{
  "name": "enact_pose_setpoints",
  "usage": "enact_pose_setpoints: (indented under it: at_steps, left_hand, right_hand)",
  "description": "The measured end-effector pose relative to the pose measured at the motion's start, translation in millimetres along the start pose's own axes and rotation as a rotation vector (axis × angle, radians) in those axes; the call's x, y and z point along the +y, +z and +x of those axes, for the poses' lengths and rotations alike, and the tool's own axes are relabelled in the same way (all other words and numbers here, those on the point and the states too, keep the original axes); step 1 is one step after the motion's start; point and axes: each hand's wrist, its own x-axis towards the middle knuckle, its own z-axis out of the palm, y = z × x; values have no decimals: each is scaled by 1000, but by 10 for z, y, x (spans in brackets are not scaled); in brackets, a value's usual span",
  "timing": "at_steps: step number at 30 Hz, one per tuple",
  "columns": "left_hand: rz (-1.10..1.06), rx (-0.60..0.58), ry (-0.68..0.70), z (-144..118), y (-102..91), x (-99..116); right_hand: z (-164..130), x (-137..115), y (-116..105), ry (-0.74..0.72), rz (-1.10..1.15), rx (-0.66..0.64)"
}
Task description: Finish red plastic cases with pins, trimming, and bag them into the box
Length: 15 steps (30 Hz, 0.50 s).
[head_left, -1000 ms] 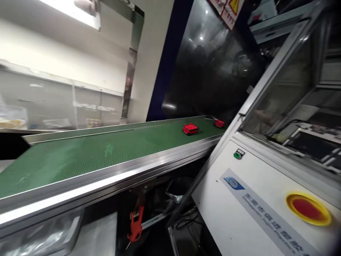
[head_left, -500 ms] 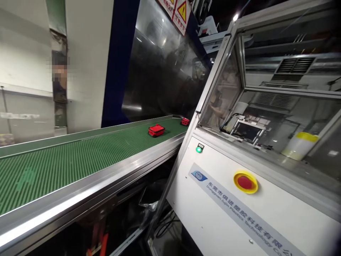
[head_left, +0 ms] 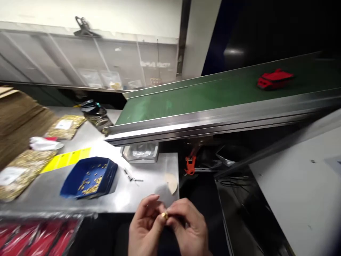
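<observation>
Below the near edge of the steel table (head_left: 149, 199), both hands meet around a small brass piece (head_left: 164, 215). The left hand (head_left: 145, 231) and the right hand (head_left: 188, 229) each press fingertips onto it from opposite sides, so it is pinched between them just off the table's front edge. It looks like a tiny metal insert: hard, light, smooth and likely slippery, so easy to drop; a fingertip pinch across its sides seems the only workable hold. On the table, left of the hands, sits a blue tray (head_left: 89, 177) with more loose brass bits scattered inside. Further left on the table lie clear bags of brass parts (head_left: 18, 172), a yellow label strip (head_left: 66, 159) and a white glove (head_left: 44, 144). Beyond the table's far edge runs a green conveyor belt (head_left: 202, 97) carrying a red plastic part (head_left: 274, 79). Under the belt hangs an orange clip (head_left: 190, 165).
</observation>
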Motion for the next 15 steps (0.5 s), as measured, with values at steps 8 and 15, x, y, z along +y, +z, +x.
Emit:
enact_pose_setpoints:
  at_steps: [8,15]
  left_hand:
    - [-61,-234,56,-9,-17,-96]
    - [-24,-202,62,-9,-29,-131]
  right_hand:
    - [-88,-19,-190,-322,-134,-3]
    - [-84,59,-228,-436,-336,54]
